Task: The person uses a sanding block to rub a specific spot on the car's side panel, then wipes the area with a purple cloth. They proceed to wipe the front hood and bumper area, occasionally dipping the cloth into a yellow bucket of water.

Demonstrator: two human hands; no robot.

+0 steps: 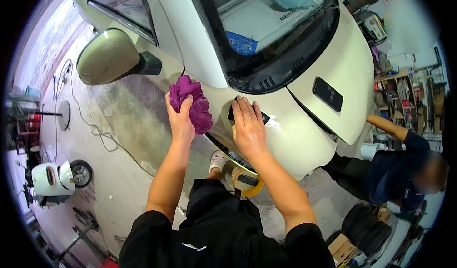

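In my left hand (181, 120) is a bunched purple cloth (193, 104), with the thumb across it and the fingers wrapped beneath, beside the car's front door edge. My right hand (248, 127) lies with its fingers close together on a flat black sheet (263, 117) that looks like sandpaper, pressed on the cream front fender (295, 144). Most of that sheet is hidden by the palm and fingers. A black phone (327, 94) lies on the bonnet (352, 68), to the right of my right hand.
The side mirror (108, 58) juts out left of the cloth. Below the fender stands a yellow bucket (256, 189) near my foot (217, 160). At right, another person (392, 173) reaches an arm toward the car. A cable (97, 130) and scooter (54, 182) are at left, tyres (366, 227) lower right.
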